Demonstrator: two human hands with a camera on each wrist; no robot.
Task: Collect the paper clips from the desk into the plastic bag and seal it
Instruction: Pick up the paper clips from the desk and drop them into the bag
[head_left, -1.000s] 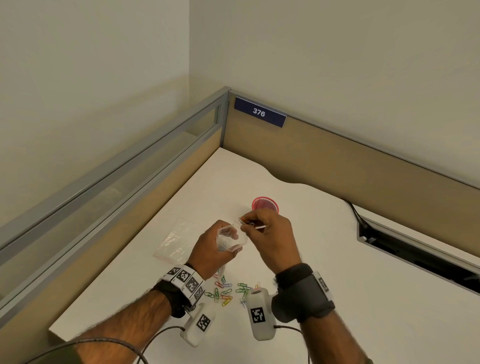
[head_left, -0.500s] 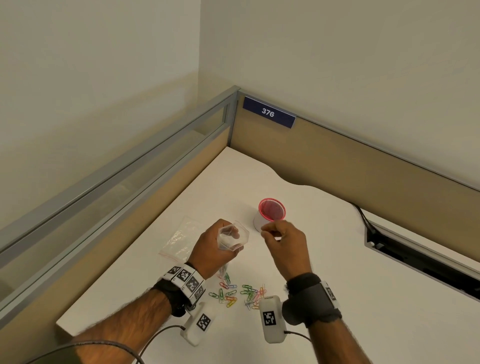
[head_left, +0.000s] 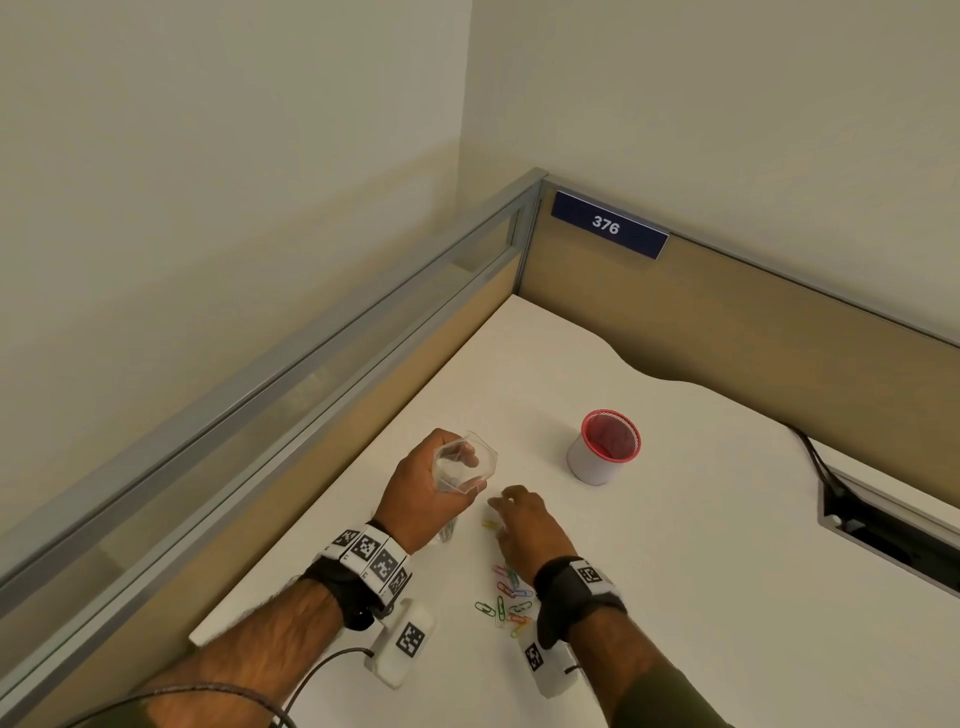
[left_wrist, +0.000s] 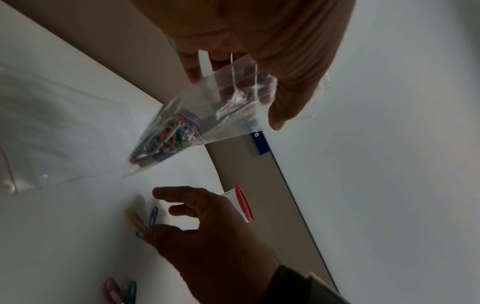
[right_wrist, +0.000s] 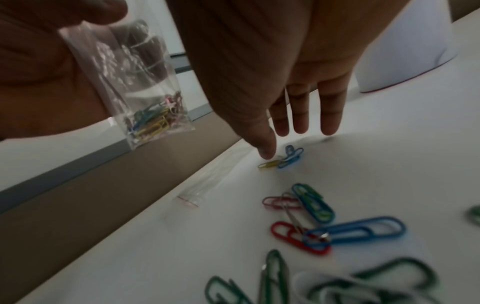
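Two partition walls (head_left: 727, 332) meet at the upper middle of the head view, and the white desk (head_left: 701, 597) fills the lower right below them. Right of centre stands a white cup (head_left: 597, 462) with a red rim. At centre the left hand (head_left: 415, 499) is raised off the desk, its fingers and thumb curled round the neck of the plastic bag (head_left: 465, 460), whose mouth gapes upward; in the left wrist view the bag's lower end sags with colored clips inside (many of them, tangled). Just right of and below it the right hand (head_left: 524, 525) is low over the desk with fingers straight and slightly apart, holding nothing; in the right wrist view the forefinger tip sits just beside a yellow clip (right_wrist: 270, 164) and a blue clip (right_wrist: 292, 157). Behind the wrist, lower centre, lie the loose paper clips (head_left: 506, 603). A second, flat bag (left_wrist: 59, 131) lies at the left of the left wrist view.
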